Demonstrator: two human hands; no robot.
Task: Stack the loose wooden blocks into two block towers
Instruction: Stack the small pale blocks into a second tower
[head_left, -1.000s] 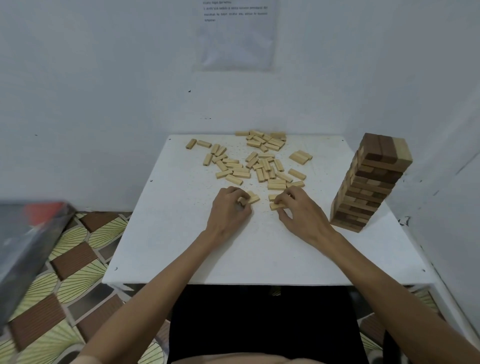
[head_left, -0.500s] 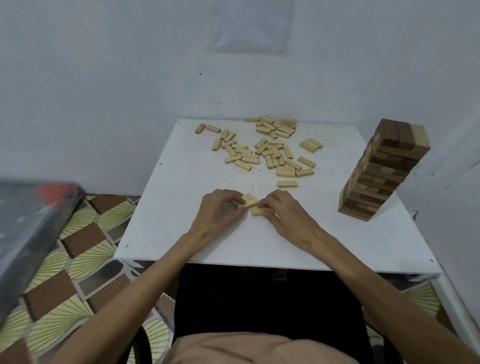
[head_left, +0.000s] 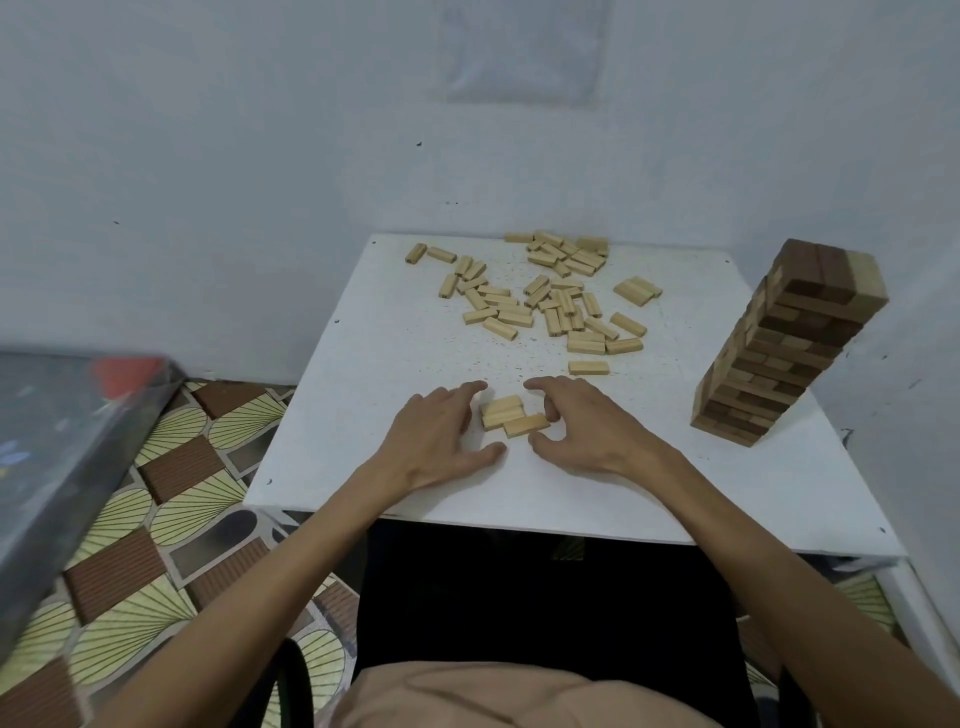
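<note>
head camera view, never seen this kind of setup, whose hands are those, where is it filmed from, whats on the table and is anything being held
There is no machine here. A person wears a wide-angle camera on the head, looking forward and down, so the two arms coming up from the bottom are their own. The left hand and right hand are over a white table, fingers loosely spread either side of three pale blocks laid side by side. Neither hand grips anything. Further back lies a scatter of loose blocks, and on the right stands a tall tower of dark and pale blocks.
</note>
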